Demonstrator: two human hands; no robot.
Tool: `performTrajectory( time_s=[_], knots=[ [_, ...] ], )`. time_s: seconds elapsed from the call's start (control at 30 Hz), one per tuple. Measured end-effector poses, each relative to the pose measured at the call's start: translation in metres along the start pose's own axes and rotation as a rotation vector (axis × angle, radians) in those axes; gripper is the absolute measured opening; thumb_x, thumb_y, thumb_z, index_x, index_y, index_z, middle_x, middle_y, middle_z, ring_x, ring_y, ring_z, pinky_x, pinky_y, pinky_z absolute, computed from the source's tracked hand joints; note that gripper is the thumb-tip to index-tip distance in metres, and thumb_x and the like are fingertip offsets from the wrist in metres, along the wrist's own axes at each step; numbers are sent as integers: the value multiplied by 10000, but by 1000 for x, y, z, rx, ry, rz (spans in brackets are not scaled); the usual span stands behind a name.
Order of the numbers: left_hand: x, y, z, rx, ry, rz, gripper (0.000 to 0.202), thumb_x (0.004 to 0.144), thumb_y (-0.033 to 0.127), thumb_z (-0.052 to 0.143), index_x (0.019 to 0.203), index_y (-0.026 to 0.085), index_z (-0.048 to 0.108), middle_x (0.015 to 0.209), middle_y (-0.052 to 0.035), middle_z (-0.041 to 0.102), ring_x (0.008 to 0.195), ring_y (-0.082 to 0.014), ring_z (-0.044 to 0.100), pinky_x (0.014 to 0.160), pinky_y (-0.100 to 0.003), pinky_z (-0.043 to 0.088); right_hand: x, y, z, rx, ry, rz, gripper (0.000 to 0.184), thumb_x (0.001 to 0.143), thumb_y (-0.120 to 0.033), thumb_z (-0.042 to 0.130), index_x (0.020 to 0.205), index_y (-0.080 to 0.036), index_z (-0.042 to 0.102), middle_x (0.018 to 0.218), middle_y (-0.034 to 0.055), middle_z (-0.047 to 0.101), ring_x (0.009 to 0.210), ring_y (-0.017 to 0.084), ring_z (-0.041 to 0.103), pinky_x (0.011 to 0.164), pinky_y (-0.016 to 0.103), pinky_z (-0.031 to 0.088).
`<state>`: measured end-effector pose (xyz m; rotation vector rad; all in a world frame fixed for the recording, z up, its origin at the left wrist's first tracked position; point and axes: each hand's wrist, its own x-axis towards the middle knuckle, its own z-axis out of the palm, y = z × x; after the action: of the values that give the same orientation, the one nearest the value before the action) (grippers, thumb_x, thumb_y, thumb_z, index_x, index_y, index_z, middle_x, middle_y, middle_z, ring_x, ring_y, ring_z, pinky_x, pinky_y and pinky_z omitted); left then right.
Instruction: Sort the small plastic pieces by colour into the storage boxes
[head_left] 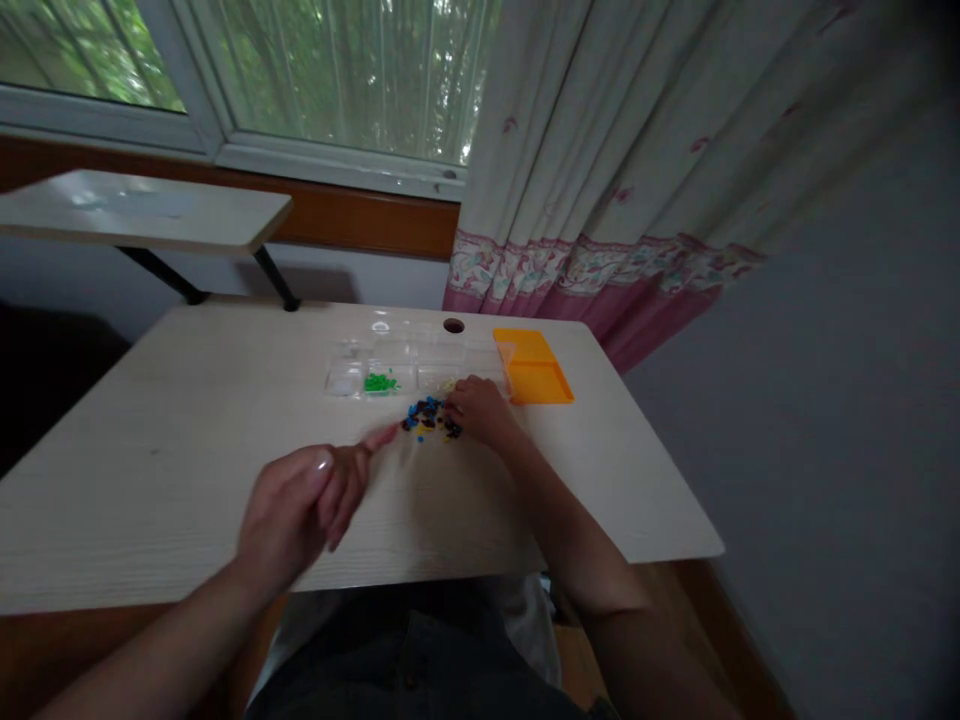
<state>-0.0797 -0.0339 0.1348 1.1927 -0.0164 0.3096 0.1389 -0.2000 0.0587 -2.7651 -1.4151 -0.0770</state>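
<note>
A small pile of blue, dark and yellow pieces (426,412) lies loose on the table; the pieces are too small to name. My left hand (311,500) is at its left, index finger stretched to the pile's edge and the other fingers loosely curled, with nothing visible in it. My right hand (480,405) is at the pile's right side, by the front of a clear divided tray (394,350). Its fingers are bent together and their tips are partly hidden. Green pieces (380,383) fill part of one front compartment, and a few pale yellow pieces (448,385) show beside my right fingers.
An orange tray or lid (544,382) lies at the clear tray's right end. Behind them is a round hole (454,326) in the light wooden table (187,430). A raised shelf (202,215) stands at the back left. Curtains (600,200) hang behind the table.
</note>
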Motion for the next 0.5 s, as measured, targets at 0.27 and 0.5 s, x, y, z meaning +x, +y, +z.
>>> performTrajectory(
  time_s=[0.27, 0.5],
  knots=[
    [21, 10, 23, -359, -24, -69, 484, 938, 279, 417, 485, 195, 272, 327, 57, 287, 395, -96, 301, 1041, -440, 464, 2, -11, 7, 43, 26, 11, 110, 920, -224, 589, 924, -196, 695, 975, 75, 665, 981, 225, 542, 789, 323, 334],
    [28, 7, 28, -440, 18, -135, 495, 928, 273, 440, 503, 194, 198, 328, 67, 200, 375, -86, 208, 1013, -389, 494, 2, -7, 17, 222, 67, 95, 71, 880, -203, 638, 914, -207, 700, 986, 62, 657, 977, 215, 536, 814, 310, 337]
  ],
)
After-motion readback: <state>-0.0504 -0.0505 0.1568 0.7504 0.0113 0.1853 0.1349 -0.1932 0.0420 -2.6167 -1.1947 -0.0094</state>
